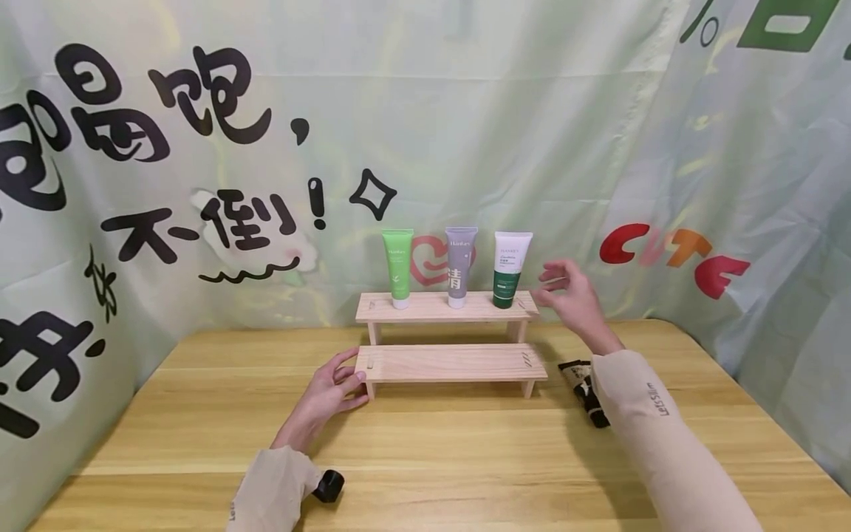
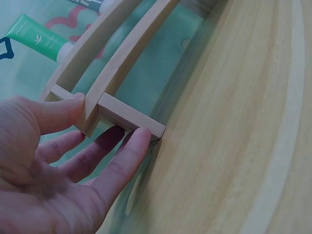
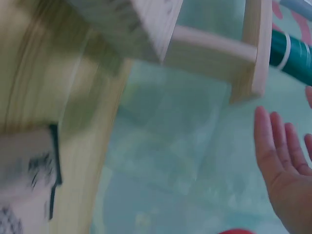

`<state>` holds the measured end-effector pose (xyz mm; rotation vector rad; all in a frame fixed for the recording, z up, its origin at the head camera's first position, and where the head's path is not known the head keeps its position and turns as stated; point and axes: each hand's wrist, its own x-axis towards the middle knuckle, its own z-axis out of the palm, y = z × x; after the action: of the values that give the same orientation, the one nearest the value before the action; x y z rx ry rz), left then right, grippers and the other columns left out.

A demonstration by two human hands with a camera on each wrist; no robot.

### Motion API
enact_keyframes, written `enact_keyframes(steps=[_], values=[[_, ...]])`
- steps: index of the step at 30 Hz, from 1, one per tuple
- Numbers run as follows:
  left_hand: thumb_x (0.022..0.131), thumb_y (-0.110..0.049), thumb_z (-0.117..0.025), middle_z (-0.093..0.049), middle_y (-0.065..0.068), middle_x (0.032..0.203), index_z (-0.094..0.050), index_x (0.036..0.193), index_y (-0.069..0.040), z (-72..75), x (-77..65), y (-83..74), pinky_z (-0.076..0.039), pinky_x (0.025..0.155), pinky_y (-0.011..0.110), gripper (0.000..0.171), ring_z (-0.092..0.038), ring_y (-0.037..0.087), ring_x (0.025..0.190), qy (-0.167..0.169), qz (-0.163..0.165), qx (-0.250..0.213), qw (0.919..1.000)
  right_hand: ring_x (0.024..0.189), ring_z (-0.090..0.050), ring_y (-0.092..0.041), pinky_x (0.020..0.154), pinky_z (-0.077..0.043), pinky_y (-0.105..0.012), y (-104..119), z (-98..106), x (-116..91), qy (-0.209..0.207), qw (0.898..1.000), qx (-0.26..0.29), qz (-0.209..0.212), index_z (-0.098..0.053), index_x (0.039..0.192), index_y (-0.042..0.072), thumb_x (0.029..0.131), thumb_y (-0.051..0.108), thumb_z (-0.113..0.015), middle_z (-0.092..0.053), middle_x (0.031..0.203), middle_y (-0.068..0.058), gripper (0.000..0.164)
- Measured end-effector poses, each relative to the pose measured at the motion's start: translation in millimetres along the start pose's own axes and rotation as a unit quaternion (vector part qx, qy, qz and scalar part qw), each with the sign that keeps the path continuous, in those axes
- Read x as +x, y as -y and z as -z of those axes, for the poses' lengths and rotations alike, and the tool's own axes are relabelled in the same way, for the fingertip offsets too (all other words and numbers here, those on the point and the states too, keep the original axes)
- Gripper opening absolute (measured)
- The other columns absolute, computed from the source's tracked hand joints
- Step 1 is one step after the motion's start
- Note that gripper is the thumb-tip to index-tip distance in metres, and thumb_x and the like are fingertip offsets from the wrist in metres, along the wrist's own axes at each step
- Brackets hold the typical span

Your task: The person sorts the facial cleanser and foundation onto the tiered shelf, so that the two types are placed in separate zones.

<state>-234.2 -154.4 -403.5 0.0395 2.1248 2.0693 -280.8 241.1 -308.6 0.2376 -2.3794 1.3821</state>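
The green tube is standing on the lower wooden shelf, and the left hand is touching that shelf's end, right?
Not quite: the head view shows the green tube on the upper shelf. The left hand does touch the end of the lower shelf.

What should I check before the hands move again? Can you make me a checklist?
1. Green tube, purple tube and white-and-green tube upright on the wooden stand: ok.
2. Left hand gripping the stand's left end: ok.
3. Right hand empty: ok.
4. Right hand apart from the white-and-green tube: ok.
5. Black-and-tan items fully visible from above: not ok, right sleeve covers part.
6. Tube caps tight: cannot tell.
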Motion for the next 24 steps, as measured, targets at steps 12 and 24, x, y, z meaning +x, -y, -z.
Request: enact_keyframes(steps=[12, 24], values=[[0.105, 0.002, -0.049, -0.051, 0.031, 0.136, -0.033, 0.156, -0.002, -0.2, 0.5, 1.2, -0.059, 0.088, 0.045, 0.054, -0.062, 0.034, 0.108, -0.003, 0.003, 0.001, 1.0000, 0.084, -0.057, -0.002, 0.072, -0.060, -0.023, -31.1, 32.5, -24.7, 0.051, 0.997, -0.007, -0.052, -0.041, 0.134, -0.018, 0.096, -0.005, -0.063, -0.052, 0.121, -0.035, 0.046], [0.106, -0.001, -0.051, -0.050, 0.031, 0.137, -0.030, 0.157, -0.002, 1.7, 1.7, 0.1, -0.059, 0.087, 0.042, 0.056, -0.062, 0.030, 0.108, 0.007, 0.001, 0.007, 1.0000, 0.094, -0.063, -0.030, 0.070, -0.062, -0.038, -57.2, 51.7, -47.7, 0.116, 0.985, -0.051, -0.120, -0.041, 0.133, -0.019, 0.097, -0.002, -0.064, -0.053, 0.118, -0.035, 0.046]])
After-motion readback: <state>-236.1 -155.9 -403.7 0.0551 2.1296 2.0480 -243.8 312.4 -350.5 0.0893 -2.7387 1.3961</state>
